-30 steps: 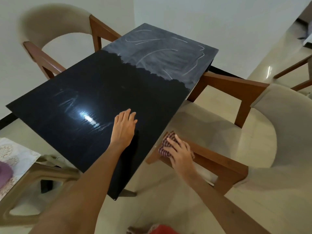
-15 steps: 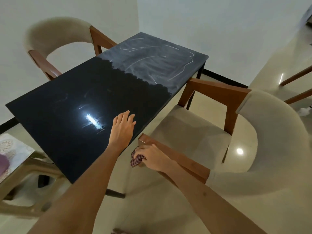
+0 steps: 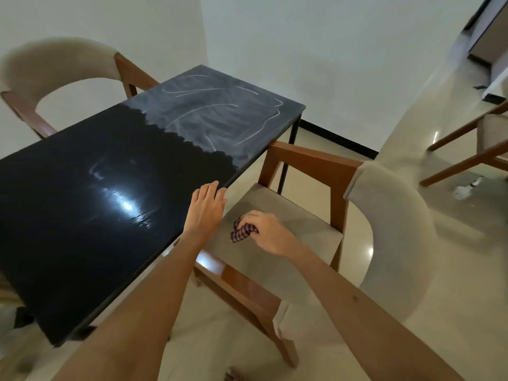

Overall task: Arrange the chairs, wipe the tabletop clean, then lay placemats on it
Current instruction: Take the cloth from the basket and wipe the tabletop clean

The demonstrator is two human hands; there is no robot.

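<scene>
A black tabletop [image 3: 82,210] fills the left and middle; its near part is glossy and dark, while the far end [image 3: 220,114] is grey and dusty with pale streaks. My left hand [image 3: 206,207] lies flat on the table's right edge, fingers apart. My right hand [image 3: 264,232] is shut on a crumpled red checked cloth [image 3: 242,232], over the beige seat of a wooden armchair [image 3: 316,166] that stands at the table's right side. A second beige armchair [image 3: 55,64] stands at the table's far left side.
Another wooden chair [image 3: 472,144] is at the right edge on the shiny tiled floor [image 3: 453,270]. White walls close the far side behind the table. A small white object [image 3: 464,189] lies on the floor near that chair.
My right hand moved with the cloth from the chair's near wooden armrest to above the seat. My left hand slid toward the table's right edge. The view shifted right.
</scene>
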